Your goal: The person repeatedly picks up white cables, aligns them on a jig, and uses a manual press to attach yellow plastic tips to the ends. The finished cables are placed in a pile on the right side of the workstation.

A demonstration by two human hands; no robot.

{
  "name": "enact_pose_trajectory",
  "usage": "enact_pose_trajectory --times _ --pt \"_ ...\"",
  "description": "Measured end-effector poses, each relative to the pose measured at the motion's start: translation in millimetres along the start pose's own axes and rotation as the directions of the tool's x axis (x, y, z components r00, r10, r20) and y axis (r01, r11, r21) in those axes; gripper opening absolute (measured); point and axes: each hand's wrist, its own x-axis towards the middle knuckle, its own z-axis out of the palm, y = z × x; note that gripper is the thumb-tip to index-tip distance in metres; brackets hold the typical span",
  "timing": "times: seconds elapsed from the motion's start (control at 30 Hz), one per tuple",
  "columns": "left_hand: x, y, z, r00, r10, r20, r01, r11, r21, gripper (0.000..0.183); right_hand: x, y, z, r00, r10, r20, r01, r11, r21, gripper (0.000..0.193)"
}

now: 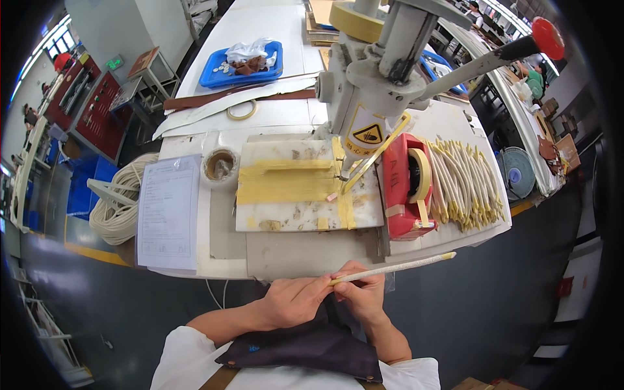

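A short length of white cord (396, 265) with yellow-taped ends is held between my two hands, just off the table's front edge. My left hand (296, 300) pinches its taped left end. Around the cord close beside it, my right hand (362, 289) is closed with thumb and fingers. The cord's free end points right and slightly up. Beyond my hands lies a white board (312, 218) patched with yellow tape, under a grey hand press (370, 84) with a red-knobbed lever. A red tape dispenser (404, 188) carrying a yellow roll stands right of the board.
Many similar taped cords (465, 182) lie in a pile at the table's right. A paper sheet (168, 214) hangs over the left edge beside a coil of white cord (117, 211). Tape rolls, leather strips (214, 103) and a blue tray (242, 64) are farther back.
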Motion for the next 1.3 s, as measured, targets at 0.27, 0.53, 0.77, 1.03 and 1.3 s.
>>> enact_pose_trajectory --times 0.27,0.53,0.77,1.03,1.3 --pt "18 -29 -43 0.482 -0.271 0.833 0.876 0.128 -0.465 0.026 29 -3 -9 0.847 0.009 0.532 -0.062 0.995 0.083 0.018" --pt "-2 -20 -74 0.674 -0.524 0.521 0.739 0.481 -0.472 0.031 51 -10 -19 0.872 -0.097 0.481 0.043 0.992 0.121 0.026" --pt "9 -9 -83 0.813 -0.540 0.216 0.580 0.722 -0.379 0.026 73 -40 -1 0.968 -0.203 0.147 0.211 0.977 -0.041 0.028" --pt "16 -27 -60 0.839 -0.483 0.252 0.544 0.765 -0.345 0.026 87 -47 -8 0.996 -0.086 0.003 0.085 0.979 -0.184 0.032" --pt "21 -32 -47 0.937 -0.313 0.156 0.328 0.941 -0.084 0.023 89 -45 -17 0.998 -0.063 -0.011 0.060 0.977 -0.207 0.031"
